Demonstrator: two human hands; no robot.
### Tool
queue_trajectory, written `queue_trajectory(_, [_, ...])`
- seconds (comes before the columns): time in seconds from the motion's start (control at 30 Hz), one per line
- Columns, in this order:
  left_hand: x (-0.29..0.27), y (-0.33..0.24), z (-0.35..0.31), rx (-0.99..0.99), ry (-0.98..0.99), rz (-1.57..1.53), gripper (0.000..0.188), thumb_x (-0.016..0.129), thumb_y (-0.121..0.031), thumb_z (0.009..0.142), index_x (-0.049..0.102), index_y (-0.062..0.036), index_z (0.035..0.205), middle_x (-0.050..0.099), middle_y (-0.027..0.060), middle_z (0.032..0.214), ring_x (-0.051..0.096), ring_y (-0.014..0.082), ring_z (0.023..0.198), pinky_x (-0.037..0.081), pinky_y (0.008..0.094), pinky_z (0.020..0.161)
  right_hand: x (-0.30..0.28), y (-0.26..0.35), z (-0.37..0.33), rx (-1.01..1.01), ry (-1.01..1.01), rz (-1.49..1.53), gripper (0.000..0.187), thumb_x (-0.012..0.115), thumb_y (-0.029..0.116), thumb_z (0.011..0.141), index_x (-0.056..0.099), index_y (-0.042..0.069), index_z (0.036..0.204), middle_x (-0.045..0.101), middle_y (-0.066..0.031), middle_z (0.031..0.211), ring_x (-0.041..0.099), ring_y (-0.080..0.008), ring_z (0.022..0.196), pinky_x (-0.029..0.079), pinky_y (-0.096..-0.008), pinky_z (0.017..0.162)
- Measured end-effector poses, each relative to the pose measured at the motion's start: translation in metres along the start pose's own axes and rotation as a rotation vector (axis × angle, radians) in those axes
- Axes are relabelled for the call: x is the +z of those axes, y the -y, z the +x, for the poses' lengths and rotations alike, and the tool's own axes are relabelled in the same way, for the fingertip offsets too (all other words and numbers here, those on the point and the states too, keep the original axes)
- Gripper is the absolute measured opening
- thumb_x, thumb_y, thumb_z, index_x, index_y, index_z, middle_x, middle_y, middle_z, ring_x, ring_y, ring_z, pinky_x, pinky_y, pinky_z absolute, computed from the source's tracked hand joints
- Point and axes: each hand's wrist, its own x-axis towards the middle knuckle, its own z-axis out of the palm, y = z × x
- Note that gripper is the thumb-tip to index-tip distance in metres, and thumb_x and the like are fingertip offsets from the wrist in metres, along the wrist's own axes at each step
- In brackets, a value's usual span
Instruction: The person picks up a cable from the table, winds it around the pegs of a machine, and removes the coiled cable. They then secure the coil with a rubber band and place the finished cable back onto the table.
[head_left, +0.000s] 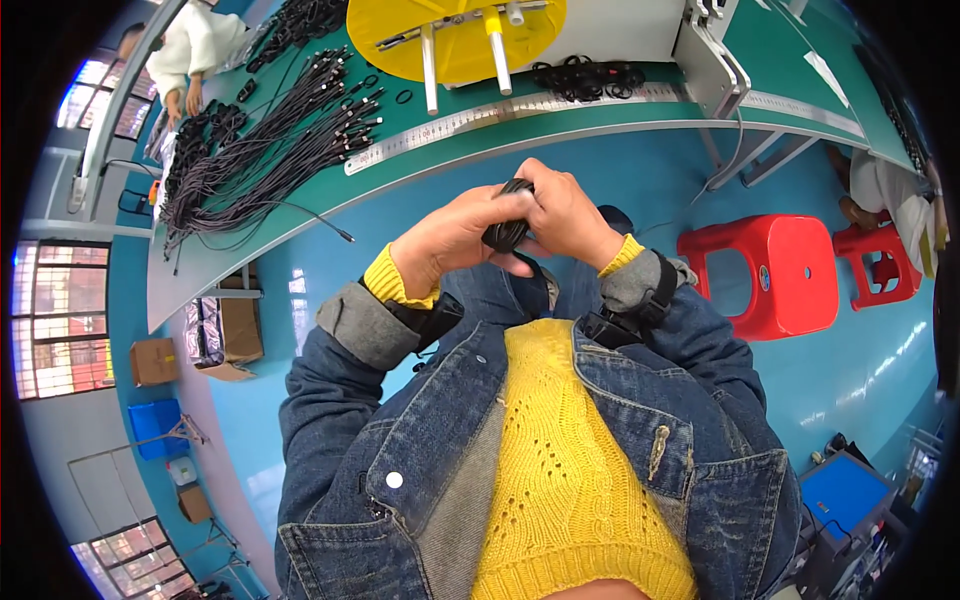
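Observation:
A small coiled bundle of black cable (508, 232) is held between my two hands, in front of the table's near edge. My left hand (462, 232) is closed on the coil, its thumb lying across it. From the other side my right hand (572, 215) grips the upper part of the bundle with bent fingers. The fingers partly hide the coil, so its cable ends do not show. Beyond my hands, a yellow round plate (455, 45) with white pegs stands on the green table (440, 150).
Many loose black cables (250, 165) lie on the table's left, one end hanging over the edge. A metal ruler (430, 135) runs along the front, with black bands (590, 80) behind it. Red stools (800, 275) stand at right. Another person (195, 50) works at the far left.

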Motion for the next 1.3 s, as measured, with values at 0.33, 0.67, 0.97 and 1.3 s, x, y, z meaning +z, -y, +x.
queue_trajectory(0.33, [-0.017,0.041,0.020,-0.362,0.003,0.712,0.017,0.061,-0.019,0.080,0.055,-0.0044,0.076,0.054,0.0026,0.063,0.050,0.0091,0.047,0.039,0.0212,0.040,-0.004,0.000,-0.011,-0.103,0.497,-0.481,0.023,0.058,0.015,0.069,0.048,0.003,0.086,0.060,-0.0185,0.066,0.060,-0.0361,0.065,0.046,-0.0440,0.055])
queue_trajectory(0.67, [-0.035,0.081,0.036,-0.147,-0.121,0.056,0.010,0.056,-0.012,0.083,0.048,-0.0084,0.079,0.044,-0.0003,0.066,0.041,0.0079,0.054,0.033,0.0214,0.044,0.001,-0.026,-0.013,0.027,0.391,-0.197,0.026,0.058,0.011,0.071,0.050,0.003,0.094,0.061,-0.0183,0.075,0.060,-0.0349,0.070,0.047,-0.0411,0.059])
queue_trajectory(0.97, [-0.049,0.073,0.037,0.020,-0.136,-0.195,0.009,0.056,-0.012,0.083,0.047,-0.0089,0.080,0.043,-0.0005,0.067,0.040,0.0079,0.055,0.032,0.0211,0.045,-0.107,-0.091,0.034,0.075,-0.466,-0.677,0.009,0.060,0.014,0.076,0.064,0.007,0.080,0.057,-0.0089,0.077,0.057,-0.0289,0.073,0.047,-0.0355,0.063])
queue_trajectory(1.3, [-0.029,0.059,0.042,0.065,-0.095,-0.150,0.009,0.056,-0.012,0.083,0.048,-0.0085,0.081,0.043,-0.0001,0.068,0.042,0.0081,0.056,0.034,0.0215,0.046,-0.127,-0.115,0.053,0.003,-0.328,-0.663,0.008,0.060,0.015,0.078,0.059,0.007,0.077,0.051,-0.0058,0.068,0.055,-0.0219,0.062,0.044,-0.0316,0.054])
